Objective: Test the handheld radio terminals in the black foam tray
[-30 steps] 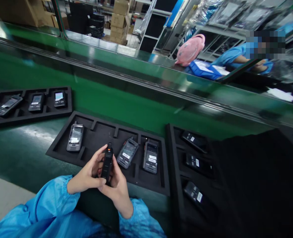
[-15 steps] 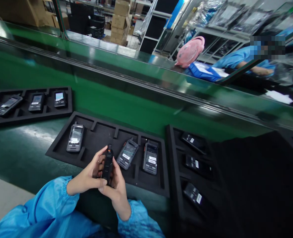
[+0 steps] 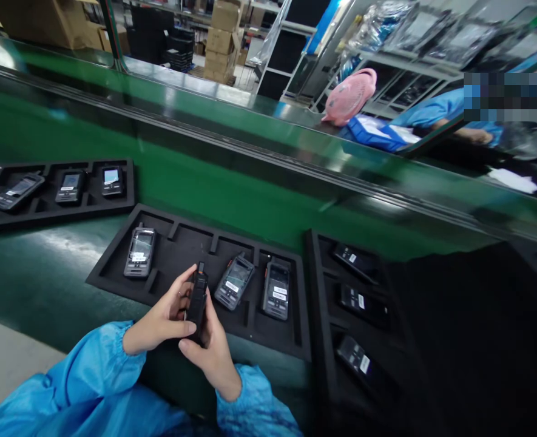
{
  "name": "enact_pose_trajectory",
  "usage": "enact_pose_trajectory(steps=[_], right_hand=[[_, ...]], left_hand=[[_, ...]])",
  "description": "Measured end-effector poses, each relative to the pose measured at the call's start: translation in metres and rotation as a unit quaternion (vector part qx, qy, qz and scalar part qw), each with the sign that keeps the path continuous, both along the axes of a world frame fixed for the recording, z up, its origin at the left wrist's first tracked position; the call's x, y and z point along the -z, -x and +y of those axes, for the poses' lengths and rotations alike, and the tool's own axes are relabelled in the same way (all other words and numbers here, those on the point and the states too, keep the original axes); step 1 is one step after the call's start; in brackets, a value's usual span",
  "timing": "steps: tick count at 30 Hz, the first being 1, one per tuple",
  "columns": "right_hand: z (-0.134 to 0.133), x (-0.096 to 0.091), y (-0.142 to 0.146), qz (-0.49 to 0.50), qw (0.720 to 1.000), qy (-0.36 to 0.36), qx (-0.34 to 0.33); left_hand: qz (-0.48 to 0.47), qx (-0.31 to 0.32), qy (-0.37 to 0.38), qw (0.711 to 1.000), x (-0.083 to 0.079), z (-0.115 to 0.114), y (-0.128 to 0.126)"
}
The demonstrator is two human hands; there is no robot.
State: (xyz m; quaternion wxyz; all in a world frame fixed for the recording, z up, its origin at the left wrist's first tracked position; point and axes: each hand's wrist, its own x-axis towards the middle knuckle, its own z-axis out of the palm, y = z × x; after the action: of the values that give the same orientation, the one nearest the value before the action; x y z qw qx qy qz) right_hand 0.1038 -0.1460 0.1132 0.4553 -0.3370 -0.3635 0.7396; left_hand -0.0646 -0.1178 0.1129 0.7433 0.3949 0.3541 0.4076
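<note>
I hold a black handheld radio (image 3: 197, 300) edge-on with both hands, over the near edge of a black foam tray (image 3: 181, 243). My left hand (image 3: 161, 321) grips its left side, thumb laid across the lower end. My right hand (image 3: 212, 352) cups it from below and from the right. Three more handsets lie in the tray: one at the left (image 3: 139, 252) and two at the right (image 3: 235, 282), (image 3: 276, 289). The slot behind the held radio has nothing in it.
A second foam tray (image 3: 316, 285) to the right holds three dark handsets. A third tray (image 3: 50, 209) at the far left holds three more. All rest on a green conveyor belt (image 3: 232, 194). Across the belt are a pink fan (image 3: 347, 94) and a person in blue (image 3: 432, 109).
My hands and the radio have barely moved. The left thumb has slid lower along the radio's end. The view has shifted slightly.
</note>
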Motion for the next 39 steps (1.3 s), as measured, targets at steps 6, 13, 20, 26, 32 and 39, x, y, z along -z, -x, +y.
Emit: enact_pose_trajectory(steps=[6, 13, 20, 26, 32, 39], right_hand=[[0.001, -0.003, 0.000, -0.017, 1.000, 0.014, 0.016], [0.001, -0.008, -0.001, -0.025, 0.999, 0.018, 0.018], [0.002, -0.013, -0.001, -0.021, 0.999, 0.033, 0.019], [0.002, -0.011, 0.000, -0.017, 0.999, 0.032, 0.011], [0.002, -0.017, 0.001, -0.025, 0.998, 0.050, 0.023], [0.003, -0.017, 0.002, 0.006, 0.995, 0.087, 0.057]], left_hand=[[-0.035, -0.003, -0.004, 0.999, 0.003, 0.000, 0.000], [-0.039, -0.009, 0.009, 0.999, -0.003, 0.001, 0.001], [-0.018, -0.005, 0.015, 1.000, -0.011, 0.000, -0.001], [-0.014, -0.006, 0.007, 1.000, -0.004, -0.001, -0.001], [-0.011, -0.003, -0.005, 1.000, -0.002, -0.001, 0.000], [0.006, 0.001, -0.009, 1.000, -0.001, -0.002, 0.000]])
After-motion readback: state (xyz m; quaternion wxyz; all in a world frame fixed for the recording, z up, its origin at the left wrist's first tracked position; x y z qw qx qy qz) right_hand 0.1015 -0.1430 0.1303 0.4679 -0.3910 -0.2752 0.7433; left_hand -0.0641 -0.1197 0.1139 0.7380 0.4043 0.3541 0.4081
